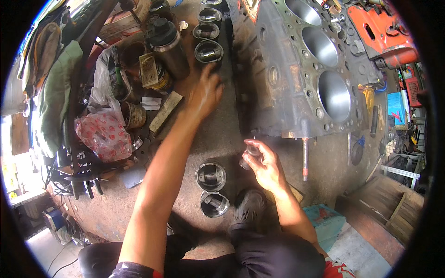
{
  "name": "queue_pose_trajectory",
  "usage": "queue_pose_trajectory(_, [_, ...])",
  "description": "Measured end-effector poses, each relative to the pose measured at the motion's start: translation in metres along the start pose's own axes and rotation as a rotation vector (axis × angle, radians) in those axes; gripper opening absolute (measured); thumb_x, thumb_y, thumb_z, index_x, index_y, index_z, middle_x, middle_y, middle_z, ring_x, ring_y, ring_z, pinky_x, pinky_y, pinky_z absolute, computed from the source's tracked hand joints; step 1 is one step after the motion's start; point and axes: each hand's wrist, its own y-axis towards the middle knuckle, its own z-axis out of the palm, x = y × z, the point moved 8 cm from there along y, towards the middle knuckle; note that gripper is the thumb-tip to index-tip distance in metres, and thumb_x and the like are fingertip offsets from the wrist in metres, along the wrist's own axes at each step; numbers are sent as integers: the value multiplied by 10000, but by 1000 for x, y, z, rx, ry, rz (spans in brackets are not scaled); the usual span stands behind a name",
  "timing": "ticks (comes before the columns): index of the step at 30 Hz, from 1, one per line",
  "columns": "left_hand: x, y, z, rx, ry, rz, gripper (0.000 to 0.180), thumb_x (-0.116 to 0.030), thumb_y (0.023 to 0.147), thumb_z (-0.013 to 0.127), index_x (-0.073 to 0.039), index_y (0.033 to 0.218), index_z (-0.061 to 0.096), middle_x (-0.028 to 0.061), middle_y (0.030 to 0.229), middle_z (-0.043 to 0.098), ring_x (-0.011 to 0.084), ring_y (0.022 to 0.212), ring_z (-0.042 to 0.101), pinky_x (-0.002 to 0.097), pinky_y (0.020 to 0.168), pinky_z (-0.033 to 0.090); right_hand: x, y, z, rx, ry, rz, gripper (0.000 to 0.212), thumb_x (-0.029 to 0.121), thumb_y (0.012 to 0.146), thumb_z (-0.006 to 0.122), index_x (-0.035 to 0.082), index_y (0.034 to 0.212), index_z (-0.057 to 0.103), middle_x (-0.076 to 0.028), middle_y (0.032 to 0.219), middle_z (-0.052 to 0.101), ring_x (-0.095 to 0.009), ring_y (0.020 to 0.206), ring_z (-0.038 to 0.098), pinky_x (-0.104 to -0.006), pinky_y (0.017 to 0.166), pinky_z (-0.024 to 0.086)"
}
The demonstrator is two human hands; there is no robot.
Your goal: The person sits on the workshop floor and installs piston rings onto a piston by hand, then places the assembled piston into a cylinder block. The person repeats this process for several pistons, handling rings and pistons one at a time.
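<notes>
My left hand (204,96) reaches forward over the floor, its fingers partly stretched and a little blurred, with nothing seen in them. Just beyond its fingertips lies the nearest piston (208,52) of a far row, hollow side up. My right hand (266,170) is closed on a small, shiny cylindrical piece (252,150), held between thumb and fingers beside the engine block (287,92). Part of that piece is hidden by the fingers. Between my forearms, close to my feet, two more pistons sit hollow side up: one larger in view (211,177), the other nearer me (214,204).
The block's large bores (334,95) face up at the right, and a bolt-like rod (305,157) juts from its near end. On the left stand a dark bottle (168,46), cans and plastic bags (104,134). A teal box (324,224) and wooden crate (384,204) lie lower right.
</notes>
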Motion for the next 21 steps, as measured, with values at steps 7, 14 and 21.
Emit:
queue_pose_trajectory(7, [28,58,13,-7,103,68,226,-132,921,647,-9,1110,645,154,1313,569,417,1109,618,480,916,521,9,-5,4,3,-139,32,399,182,926,730,2,1265,621,-182,1231,682,-268,1158,648,-364,988,486])
queue_pose_trajectory(14, [7,-18,13,68,-42,182,216,-115,929,633,2,1110,630,170,1222,588,428,1054,618,482,884,516,10,-4,12,29,-54,-7,370,128,942,716,7,1276,614,-120,1117,693,-160,964,655,-306,863,535])
queue_pose_trajectory(21, [-14,-119,-5,515,-92,129,196,-119,886,684,32,1010,676,202,1238,613,429,1079,623,474,893,523,15,-3,15,37,20,14,364,72,955,693,-3,1299,599,-45,1008,674,-82,836,616,-250,756,534])
